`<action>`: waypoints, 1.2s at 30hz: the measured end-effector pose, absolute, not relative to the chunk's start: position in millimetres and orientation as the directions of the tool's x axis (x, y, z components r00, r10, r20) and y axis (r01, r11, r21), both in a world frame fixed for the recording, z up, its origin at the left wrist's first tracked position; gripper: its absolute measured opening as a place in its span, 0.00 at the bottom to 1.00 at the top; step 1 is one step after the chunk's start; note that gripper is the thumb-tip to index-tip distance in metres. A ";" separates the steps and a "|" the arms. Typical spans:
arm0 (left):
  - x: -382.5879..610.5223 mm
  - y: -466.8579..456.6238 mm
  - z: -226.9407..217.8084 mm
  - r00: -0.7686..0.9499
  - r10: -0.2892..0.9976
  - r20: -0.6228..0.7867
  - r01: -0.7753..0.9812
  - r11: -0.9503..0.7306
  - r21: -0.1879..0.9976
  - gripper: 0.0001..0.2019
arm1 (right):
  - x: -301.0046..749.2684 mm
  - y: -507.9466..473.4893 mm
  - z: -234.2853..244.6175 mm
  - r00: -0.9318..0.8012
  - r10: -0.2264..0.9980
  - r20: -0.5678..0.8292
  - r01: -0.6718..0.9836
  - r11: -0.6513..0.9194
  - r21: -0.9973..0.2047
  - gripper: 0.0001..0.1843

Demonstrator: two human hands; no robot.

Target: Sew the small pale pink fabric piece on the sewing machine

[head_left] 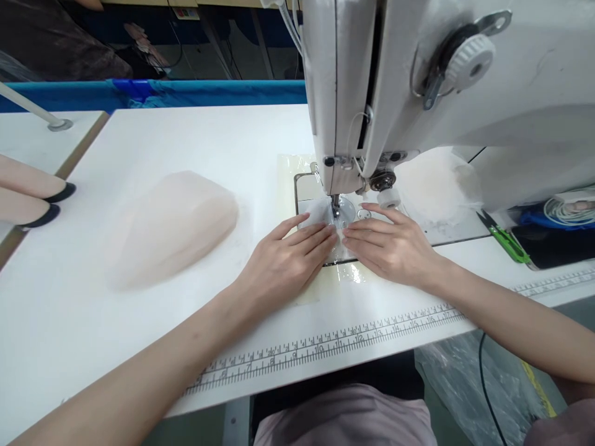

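My left hand [288, 260] and my right hand [388, 244] lie flat on the white table, fingers stretched out and pressing a small piece of sheer white fabric [320, 214] against the needle plate. Their fingertips nearly meet just in front of the presser foot [335, 207] of the white sewing machine [418, 87]. The fabric runs under the foot. Neither hand grips anything; both only press down.
A pile of sheer pale pink fabric pieces [174, 226] lies to the left. More white fabric [434, 183] sits behind the machine arm. Green thread snips [504, 238] lie at the right. A printed ruler [325, 344] runs along the table's front edge. Mannequin feet in black shoes [51, 204] show at far left.
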State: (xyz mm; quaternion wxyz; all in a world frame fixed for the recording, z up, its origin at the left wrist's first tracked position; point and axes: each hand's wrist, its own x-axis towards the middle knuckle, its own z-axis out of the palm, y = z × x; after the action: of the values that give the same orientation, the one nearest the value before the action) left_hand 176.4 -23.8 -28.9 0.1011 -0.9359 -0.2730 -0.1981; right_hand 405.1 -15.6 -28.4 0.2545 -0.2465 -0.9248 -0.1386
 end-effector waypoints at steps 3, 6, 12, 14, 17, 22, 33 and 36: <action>175.6 -25.7 -28.1 0.783 0.461 0.418 0.545 -0.832 -0.105 0.15 | 405.2 -17.1 -27.6 -0.754 0.381 0.535 0.521 0.843 0.133 0.10; 175.3 -27.0 -27.6 0.790 0.448 0.418 0.542 -0.829 -0.135 0.15 | 405.0 -17.6 -27.7 -0.752 0.381 0.538 0.524 0.840 0.138 0.10; 177.1 -17.2 -30.5 0.769 0.460 0.443 0.563 -0.816 -0.130 0.14 | 404.1 -10.5 -31.2 -0.749 0.402 0.526 0.548 0.822 0.152 0.12; 178.4 -13.4 -31.1 0.750 0.483 0.452 0.585 -0.803 -0.113 0.14 | 403.5 -7.7 -32.2 -0.742 0.405 0.533 0.566 0.805 0.176 0.12; 179.9 -14.9 -29.6 0.726 0.521 0.449 0.611 -0.788 -0.074 0.15 | 402.8 -7.6 -32.5 -0.732 0.423 0.534 0.593 0.781 0.193 0.14; 179.7 -31.0 -26.0 0.737 0.510 0.443 0.594 -0.801 -0.067 0.15 | 403.8 -16.5 -31.4 -0.747 0.427 0.510 0.564 0.813 0.146 0.14; 179.7 -20.6 -29.8 0.728 0.527 0.438 0.617 -0.783 -0.084 0.17 | 402.4 -9.4 -32.5 -0.739 0.455 0.497 0.612 0.762 0.212 0.16; 180.7 -15.8 -29.8 0.717 0.549 0.429 0.631 -0.773 -0.066 0.18 | 401.7 -6.2 -33.0 -0.719 0.500 0.482 0.644 0.740 0.193 0.16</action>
State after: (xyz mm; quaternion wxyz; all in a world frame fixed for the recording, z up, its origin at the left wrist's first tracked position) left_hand 180.7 -15.8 -29.8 0.1041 -0.9207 -0.3203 -0.1969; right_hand 401.7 -6.2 -33.0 0.2041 -0.3145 -0.9101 -0.1765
